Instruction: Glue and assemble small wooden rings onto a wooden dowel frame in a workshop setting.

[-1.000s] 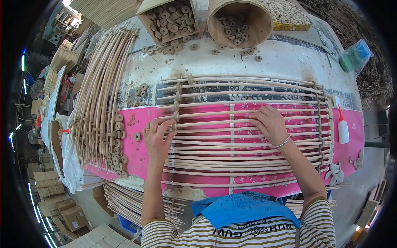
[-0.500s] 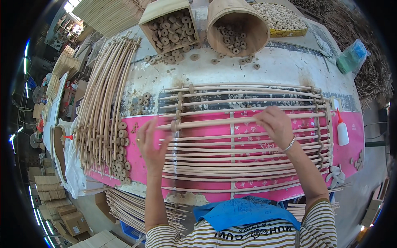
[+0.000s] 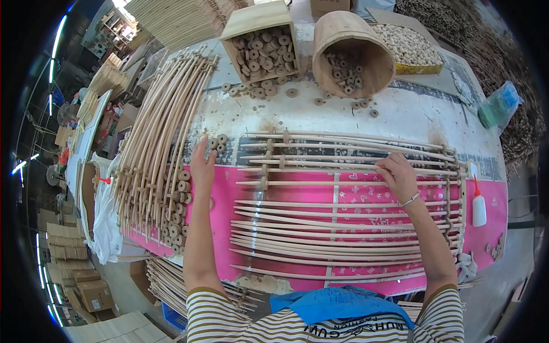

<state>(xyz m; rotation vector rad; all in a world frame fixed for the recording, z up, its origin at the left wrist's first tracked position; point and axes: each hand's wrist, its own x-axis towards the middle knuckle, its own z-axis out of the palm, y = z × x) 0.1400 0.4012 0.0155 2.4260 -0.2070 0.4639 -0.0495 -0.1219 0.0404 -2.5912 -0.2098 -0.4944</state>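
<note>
Now the left hand (image 3: 202, 164) lies flat with fingers stretched out, reaching toward a small cluster of wooden rings (image 3: 216, 141) just beyond its fingertips on the table (image 3: 400, 114). Over on the other side, the right hand (image 3: 397, 174) is curled down onto the upper curved rods (image 3: 343, 157), fingers bent over them; whether it pinches one rod cannot be told. Those rods lie in a spread-out row across the pink sheet (image 3: 366, 197), some near the top carrying rings threaded on them. To the left sits a thick bundle of bent rods (image 3: 157, 131) with more rings strung along its lower edge. At the far edge, a square wooden box (image 3: 260, 43) and a round tub (image 3: 351, 48) both hold rings. A white glue bottle (image 3: 478, 204) stands near the right end.
</note>
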